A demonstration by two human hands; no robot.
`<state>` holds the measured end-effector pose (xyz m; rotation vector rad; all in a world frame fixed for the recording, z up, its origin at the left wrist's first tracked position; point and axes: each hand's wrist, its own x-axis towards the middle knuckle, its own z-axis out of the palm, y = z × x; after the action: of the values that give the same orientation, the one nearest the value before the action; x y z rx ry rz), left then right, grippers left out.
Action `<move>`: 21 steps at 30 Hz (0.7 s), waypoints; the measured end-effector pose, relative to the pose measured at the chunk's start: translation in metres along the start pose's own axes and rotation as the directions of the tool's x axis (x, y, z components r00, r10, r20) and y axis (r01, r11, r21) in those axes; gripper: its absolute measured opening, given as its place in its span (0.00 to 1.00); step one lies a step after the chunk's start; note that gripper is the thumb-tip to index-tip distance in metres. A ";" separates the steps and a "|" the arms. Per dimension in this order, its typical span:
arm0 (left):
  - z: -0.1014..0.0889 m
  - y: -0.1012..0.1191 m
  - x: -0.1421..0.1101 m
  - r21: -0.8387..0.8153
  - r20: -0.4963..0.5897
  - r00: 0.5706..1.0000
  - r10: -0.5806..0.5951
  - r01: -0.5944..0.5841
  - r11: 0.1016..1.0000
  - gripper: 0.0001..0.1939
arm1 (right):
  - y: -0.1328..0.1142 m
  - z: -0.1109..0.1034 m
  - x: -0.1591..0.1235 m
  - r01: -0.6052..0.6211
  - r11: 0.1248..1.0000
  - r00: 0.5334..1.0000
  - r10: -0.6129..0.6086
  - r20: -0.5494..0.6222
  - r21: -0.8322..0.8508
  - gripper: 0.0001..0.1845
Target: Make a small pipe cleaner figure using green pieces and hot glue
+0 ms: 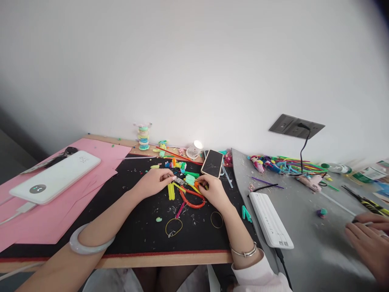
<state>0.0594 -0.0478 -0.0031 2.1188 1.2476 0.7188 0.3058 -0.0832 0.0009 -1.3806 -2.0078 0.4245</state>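
Note:
My left hand rests on the black mat, fingers curled and pinching a small silvery piece at its tips. My right hand is curled beside it, fingers closed on small coloured straw bits, a green piece and an orange bit between the two hands. Yellow straw pieces lie just below the left fingertips. Orange-handled scissors lie under the right hand's fingers. Two rubber bands lie nearer to me on the mat.
A phone leans behind the hands, a lit candle cup beside it. A white power bank lies on pink paper at left; another lies at right. Another person's hands work at far right near a glue gun.

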 end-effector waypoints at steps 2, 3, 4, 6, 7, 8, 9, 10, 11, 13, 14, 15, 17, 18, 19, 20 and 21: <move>-0.002 -0.001 0.000 0.066 -0.055 0.998 -0.008 0.012 0.998 0.17 | 0.000 0.000 0.000 -0.015 1.000 1.000 0.015 -0.009 -0.004 0.12; -0.003 -0.001 0.000 0.096 -0.091 0.996 -0.009 0.018 0.995 0.17 | -0.001 0.000 0.000 -0.020 1.000 1.000 0.019 -0.016 -0.009 0.12; -0.004 -0.001 0.000 0.120 -0.131 0.991 -0.007 0.023 0.993 0.16 | -0.001 0.000 0.000 -0.021 1.000 1.000 0.021 -0.022 -0.013 0.12; -0.006 0.001 -0.001 0.144 -0.202 0.979 0.013 0.017 0.989 0.15 | -0.002 0.000 0.000 -0.014 1.000 1.000 0.013 -0.026 -0.018 0.10; -0.006 0.002 -0.001 0.144 -0.226 0.974 0.028 0.005 0.990 0.15 | -0.002 0.000 0.000 -0.007 1.000 1.000 0.007 -0.020 -0.016 0.10; -0.005 0.003 -0.001 0.136 -0.240 0.970 0.045 -0.012 0.991 0.14 | -0.003 0.001 0.000 -0.003 1.000 1.000 0.003 -0.011 -0.009 0.10; -0.005 0.004 -0.001 0.125 -0.248 0.967 0.061 -0.031 0.992 0.13 | -0.003 0.001 -0.001 -0.001 1.000 1.000 0.001 -0.001 0.001 0.11; -0.004 0.005 -0.001 0.113 -0.250 0.965 0.078 -0.051 0.992 0.13 | -0.003 0.001 -0.001 -0.002 1.000 1.000 0.002 0.009 0.013 0.11; -0.002 0.007 -0.001 0.102 -0.249 0.964 0.094 -0.071 0.992 0.12 | -0.004 0.002 -0.001 -0.005 1.000 1.000 0.004 0.018 0.025 0.12; 0.000 0.009 0.000 0.093 -0.234 0.964 0.125 -0.106 0.990 0.12 | -0.004 0.001 -0.001 -0.019 0.999 0.999 0.017 0.035 0.048 0.13; 0.002 0.011 0.000 0.093 -0.220 0.965 0.140 -0.122 0.988 0.11 | -0.005 0.001 -0.001 -0.028 0.998 0.999 0.026 0.042 0.058 0.12; 0.004 0.012 0.000 0.093 -0.203 0.967 0.154 -0.138 0.986 0.11 | -0.005 0.000 -0.001 -0.036 0.997 0.998 0.033 0.047 0.063 0.12; 0.006 0.015 0.000 0.078 -0.167 0.971 0.173 -0.162 0.984 0.11 | -0.004 -0.001 -0.001 -0.049 0.997 0.998 0.047 0.038 0.060 0.11; 0.008 0.016 0.000 0.068 -0.153 0.972 0.181 -0.172 0.983 0.11 | -0.003 -0.002 -0.001 -0.051 0.997 0.998 0.050 0.024 0.054 0.11; 0.009 0.017 -0.001 0.060 -0.146 0.971 0.192 -0.185 0.981 0.12 | -0.002 -0.003 0.000 -0.055 0.997 0.998 0.055 0.003 0.048 0.12; 0.010 0.017 0.000 0.058 -0.143 0.967 0.210 -0.204 0.977 0.12 | -0.001 -0.004 0.000 -0.063 0.997 0.998 0.065 -0.027 0.045 0.13; 0.011 0.018 0.000 0.061 -0.140 0.962 0.235 -0.228 0.972 0.12 | 0.000 -0.004 0.000 -0.076 0.996 0.995 0.079 -0.065 0.048 0.13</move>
<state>0.0773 -0.0573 0.0014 2.3086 1.1081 0.9714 0.3089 -0.0837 0.0038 -1.4299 -1.8839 0.4500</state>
